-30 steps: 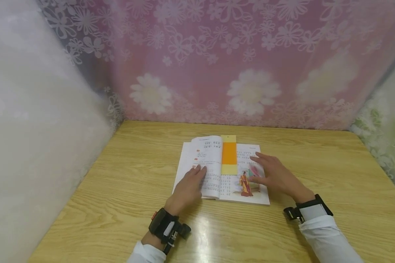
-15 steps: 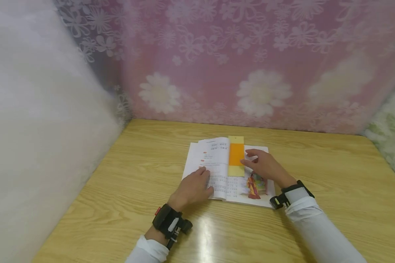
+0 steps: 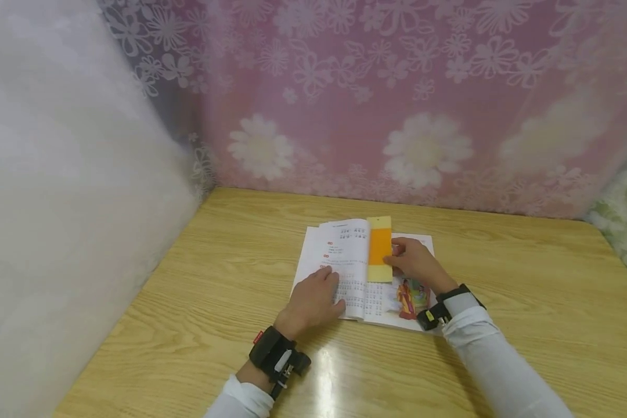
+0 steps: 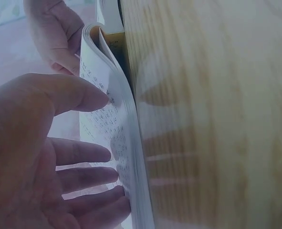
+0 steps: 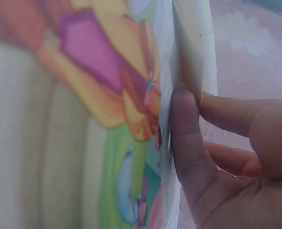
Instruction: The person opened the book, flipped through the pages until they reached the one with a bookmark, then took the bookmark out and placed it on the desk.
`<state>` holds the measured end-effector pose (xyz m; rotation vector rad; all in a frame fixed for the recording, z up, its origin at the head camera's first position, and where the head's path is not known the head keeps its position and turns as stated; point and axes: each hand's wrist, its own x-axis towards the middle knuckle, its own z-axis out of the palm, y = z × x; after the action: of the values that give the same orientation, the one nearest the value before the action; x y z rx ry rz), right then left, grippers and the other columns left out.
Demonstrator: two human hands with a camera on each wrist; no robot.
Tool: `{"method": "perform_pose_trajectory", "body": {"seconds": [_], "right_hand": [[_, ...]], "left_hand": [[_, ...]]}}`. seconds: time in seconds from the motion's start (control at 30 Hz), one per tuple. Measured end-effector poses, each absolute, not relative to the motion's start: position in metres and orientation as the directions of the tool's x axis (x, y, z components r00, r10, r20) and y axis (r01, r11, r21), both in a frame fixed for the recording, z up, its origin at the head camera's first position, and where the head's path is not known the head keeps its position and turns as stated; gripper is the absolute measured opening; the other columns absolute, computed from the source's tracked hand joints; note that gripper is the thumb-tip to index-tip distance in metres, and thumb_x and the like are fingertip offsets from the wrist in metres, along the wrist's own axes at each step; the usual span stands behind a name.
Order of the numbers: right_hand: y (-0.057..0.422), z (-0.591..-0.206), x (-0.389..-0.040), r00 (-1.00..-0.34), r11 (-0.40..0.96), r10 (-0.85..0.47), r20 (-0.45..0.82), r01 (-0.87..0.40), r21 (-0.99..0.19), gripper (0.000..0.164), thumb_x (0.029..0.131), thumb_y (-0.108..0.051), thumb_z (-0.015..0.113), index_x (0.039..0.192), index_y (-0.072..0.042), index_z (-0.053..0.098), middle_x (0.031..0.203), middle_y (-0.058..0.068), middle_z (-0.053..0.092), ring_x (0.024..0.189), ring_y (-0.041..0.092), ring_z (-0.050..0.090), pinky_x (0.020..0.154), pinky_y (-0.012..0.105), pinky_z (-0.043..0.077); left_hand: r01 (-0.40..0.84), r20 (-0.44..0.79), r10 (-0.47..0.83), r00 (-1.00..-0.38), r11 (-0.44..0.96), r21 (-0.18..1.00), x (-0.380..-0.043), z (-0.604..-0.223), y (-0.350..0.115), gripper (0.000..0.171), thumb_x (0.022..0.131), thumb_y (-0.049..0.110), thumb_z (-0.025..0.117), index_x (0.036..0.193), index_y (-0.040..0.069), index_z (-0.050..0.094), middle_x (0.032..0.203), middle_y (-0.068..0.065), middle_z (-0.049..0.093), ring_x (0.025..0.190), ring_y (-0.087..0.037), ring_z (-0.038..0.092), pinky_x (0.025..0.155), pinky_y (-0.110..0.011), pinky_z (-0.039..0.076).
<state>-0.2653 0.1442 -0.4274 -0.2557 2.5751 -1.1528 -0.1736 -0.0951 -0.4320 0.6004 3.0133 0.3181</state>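
Observation:
An open book (image 3: 351,249) with printed pages lies on the table, its right page carrying a coloured picture of a robed figure (image 3: 406,299). Along the inner part of that page stands a yellow and orange bookmark (image 3: 379,247) with a small hole at its top. My right hand (image 3: 418,261) pinches the bookmark's right edge between thumb and fingers; the right wrist view shows the bookmark (image 5: 192,64) tilted up off the page there. With fingers spread, my left hand (image 3: 310,299) rests on the raised left pages, which curve up in the left wrist view.
The wooden table (image 3: 214,278) runs around the book on all sides. A pink floral curtain (image 3: 345,116) hangs at its back edge, with a white sheet (image 3: 83,174) at the left. Both wrists wear black camera straps.
My right hand has moved left from over the picture to the bookmark's edge and now pinches it. My left hand stays on the left pages. The head view has shifted slightly.

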Motion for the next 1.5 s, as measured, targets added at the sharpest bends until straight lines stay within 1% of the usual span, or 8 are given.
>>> {"method": "perform_pose_trajectory", "body": {"seconds": [0.13,0.27,0.5,0.7,1.03,1.27,1.37,1.5], "right_hand": [[0.145,-0.427,-0.263,-0.944,0.605,-0.263,-0.199,-0.001,-0.796,0.064,0.085,-0.02,0.06,0.137,0.002,0.03,0.113,0.023,0.05,0.068,0.021,0.06,0.063,0.032,0.052],[0.15,-0.425,-0.26,-0.954,0.575,-0.257,-0.152,-0.024,-0.818,0.062,0.085,-0.018,0.059,0.138,0.0,0.031,0.111,0.023,0.053,0.066,0.023,0.06,0.061,0.034,0.052],[0.177,-0.415,-0.253,-0.98,0.627,-0.192,-0.056,-0.079,-0.775,0.06,0.087,-0.021,0.056,0.138,-0.002,0.031,0.109,0.023,0.055,0.082,0.026,0.058,0.063,0.033,0.051],[0.216,-0.409,-0.244,-0.993,0.601,-0.109,-0.041,-0.033,-0.799,0.062,0.09,-0.023,0.053,0.142,-0.007,0.025,0.111,0.021,0.049,0.086,0.031,0.056,0.065,0.037,0.053],[0.287,-0.414,-0.219,-0.999,0.67,-0.033,-0.013,-0.013,-0.742,0.063,0.091,-0.027,0.05,0.141,0.001,0.022,0.113,0.027,0.047,0.084,0.031,0.058,0.062,0.035,0.053],[0.315,-0.422,-0.219,-0.999,0.789,-0.043,-0.034,-0.013,-0.615,0.063,0.089,-0.028,0.053,0.134,0.009,0.03,0.11,0.031,0.052,0.08,0.029,0.059,0.06,0.033,0.05],[0.318,-0.424,-0.22,-0.997,0.828,-0.049,-0.057,-0.009,-0.561,0.062,0.087,-0.03,0.055,0.13,0.011,0.036,0.108,0.031,0.054,0.078,0.025,0.057,0.06,0.033,0.048],[0.317,-0.426,-0.219,-0.996,0.84,-0.035,-0.083,0.016,-0.542,0.059,0.085,-0.029,0.058,0.124,0.011,0.042,0.107,0.03,0.054,0.077,0.024,0.057,0.061,0.033,0.049]], "left_hand": [[0.372,-0.002,0.379,-0.925,0.909,0.19,-0.173,-0.432,-0.092,0.048,0.083,0.037,0.049,0.119,0.005,0.051,0.129,-0.012,0.05,0.116,-0.023,0.046,0.093,-0.037,0.041],[0.374,0.007,0.379,-0.925,0.909,0.182,-0.172,-0.432,-0.091,0.045,0.082,0.038,0.049,0.114,0.006,0.053,0.121,-0.01,0.052,0.104,-0.02,0.049,0.086,-0.034,0.044],[0.373,0.029,0.374,-0.927,0.91,0.178,-0.172,-0.432,-0.091,0.039,0.081,0.038,0.05,0.106,0.008,0.054,0.107,-0.006,0.053,0.087,-0.017,0.048,0.071,-0.031,0.045],[0.381,0.05,0.378,-0.924,0.91,0.163,-0.171,-0.433,-0.089,0.04,0.081,0.037,0.049,0.105,0.006,0.054,0.105,-0.008,0.052,0.09,-0.019,0.05,0.069,-0.033,0.046],[0.385,0.061,0.38,-0.923,0.909,0.159,-0.169,-0.433,-0.089,0.038,0.081,0.037,0.049,0.102,0.005,0.054,0.103,-0.007,0.052,0.089,-0.019,0.049,0.064,-0.033,0.045],[0.379,0.058,0.375,-0.925,0.909,0.175,-0.169,-0.431,-0.091,0.045,0.082,0.038,0.049,0.11,0.003,0.053,0.119,-0.013,0.053,0.106,-0.024,0.05,0.078,-0.038,0.047],[0.385,0.057,0.381,-0.923,0.904,0.186,-0.17,-0.432,-0.091,0.042,0.081,0.037,0.05,0.107,0.004,0.054,0.11,-0.01,0.053,0.094,-0.021,0.051,0.072,-0.035,0.046],[0.393,0.055,0.39,-0.919,0.898,0.197,-0.17,-0.432,-0.089,0.038,0.08,0.036,0.051,0.102,0.005,0.054,0.097,-0.005,0.05,0.079,-0.017,0.044,0.062,-0.03,0.041]]}}
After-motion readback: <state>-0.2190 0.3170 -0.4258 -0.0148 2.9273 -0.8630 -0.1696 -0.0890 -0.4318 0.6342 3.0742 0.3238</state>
